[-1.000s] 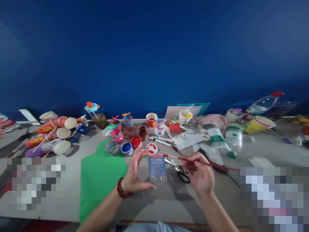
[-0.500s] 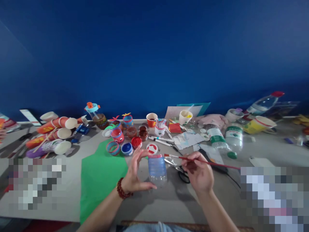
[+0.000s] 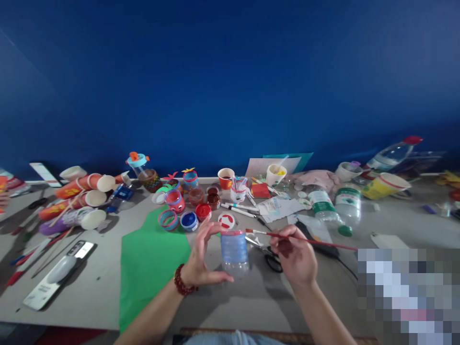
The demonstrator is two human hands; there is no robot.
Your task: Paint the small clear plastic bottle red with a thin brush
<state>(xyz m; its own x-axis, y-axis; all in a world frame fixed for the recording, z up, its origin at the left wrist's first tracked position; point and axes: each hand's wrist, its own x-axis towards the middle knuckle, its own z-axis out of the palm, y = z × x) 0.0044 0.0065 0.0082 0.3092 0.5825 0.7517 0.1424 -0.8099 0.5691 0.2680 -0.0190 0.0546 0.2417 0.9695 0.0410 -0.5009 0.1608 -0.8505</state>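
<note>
Between the thumb and fingers of my left hand [image 3: 204,261] is a cut-off plastic bottle base [image 3: 234,251]. Blue paint covers its upper wall, the lower part is clear, and a red band runs along its rim. My right hand [image 3: 296,256] pinches a red-handled paintbrush [image 3: 316,243]. The bristles point left, close to the rim; whether they touch it I cannot tell. Behind the bottle base are an open pot of red paint [image 3: 203,211], a pot of blue paint [image 3: 189,221] and a red-smeared white lid [image 3: 226,221]. Black-handled scissors [image 3: 273,262] lie beside my right hand, partly hidden.
Green paper [image 3: 151,268] lies left of my left hand, with a phone [image 3: 59,275] beyond it. Paper cup rolls [image 3: 81,201] are stacked further left. Green-labelled bottles [image 3: 348,201], a yellow cup [image 3: 386,185] and a black cabled tool [image 3: 319,243] lie to the right.
The brush tip was over the red rim and has drawn back slightly to the right. The bottle base stays in my left hand, almost in the same place.
</note>
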